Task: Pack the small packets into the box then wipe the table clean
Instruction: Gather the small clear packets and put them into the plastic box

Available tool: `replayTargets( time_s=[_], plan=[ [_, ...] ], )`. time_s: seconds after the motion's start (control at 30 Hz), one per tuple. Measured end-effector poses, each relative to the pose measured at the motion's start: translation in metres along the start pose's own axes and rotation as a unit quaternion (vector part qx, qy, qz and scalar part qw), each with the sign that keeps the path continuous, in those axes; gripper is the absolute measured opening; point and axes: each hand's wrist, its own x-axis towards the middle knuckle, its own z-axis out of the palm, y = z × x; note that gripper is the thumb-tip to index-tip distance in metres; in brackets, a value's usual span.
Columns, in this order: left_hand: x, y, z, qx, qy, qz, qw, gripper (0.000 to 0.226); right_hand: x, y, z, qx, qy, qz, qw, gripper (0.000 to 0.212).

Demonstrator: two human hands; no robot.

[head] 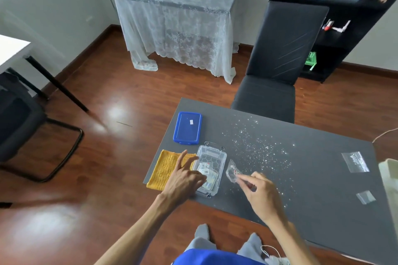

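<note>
Right hand point(261, 192) pinches a small packet point(232, 171) beside the clear box point(212, 170), centre frame; left hand point(183, 176), fingers relaxed, steadies the box. A loose pinch risks dropping it among spilled glitter point(258, 144).

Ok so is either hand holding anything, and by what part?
The right hand pinches a small clear packet by its near edge. The left hand holds nothing; its straight fingers rest at the clear box.

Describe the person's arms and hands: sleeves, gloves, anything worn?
Both forearms are bare, with no sleeves in view. The left hand and right hand wear no gloves; no rings, watch or bands visible. No cables or markings on the arms.
</note>
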Motion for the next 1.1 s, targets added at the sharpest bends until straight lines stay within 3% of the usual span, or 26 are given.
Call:
replayTargets(
  time_s=[0.27, 0.43, 0.53, 0.67, 0.87, 1.1],
  plan=[
    [0.012, -0.002, 0.000, 0.006, -0.090, -0.021, 0.996, 0.035, 0.005, -0.026, -0.001, 0.006, -0.005, 0.012, 1.000, 0.014],
    [0.007, -0.007, 0.007, -0.008, -0.063, -0.018, 0.998, 0.047, 0.013, -0.031, 0.000, -0.013, -0.016, 0.004, 1.000, 0.014],
    [0.002, -0.009, 0.007, -0.044, 0.007, -0.043, 0.998, 0.041, 0.016, -0.038, 0.005, -0.047, -0.039, -0.010, 0.998, 0.012],
    [-0.014, -0.015, 0.014, -0.102, 0.087, -0.089, 0.987, 0.055, 0.023, -0.052, 0.017, -0.094, -0.092, -0.049, 0.990, 0.014],
    [-0.034, -0.020, 0.024, -0.139, 0.076, -0.096, 0.983, 0.063, 0.037, -0.068, 0.045, -0.236, -0.162, -0.097, 0.953, 0.028],
    [-0.039, -0.014, 0.027, -0.154, 0.069, -0.115, 0.979, 0.064, 0.045, -0.071, 0.074, -0.318, -0.217, -0.122, 0.915, 0.022]
  ],
)
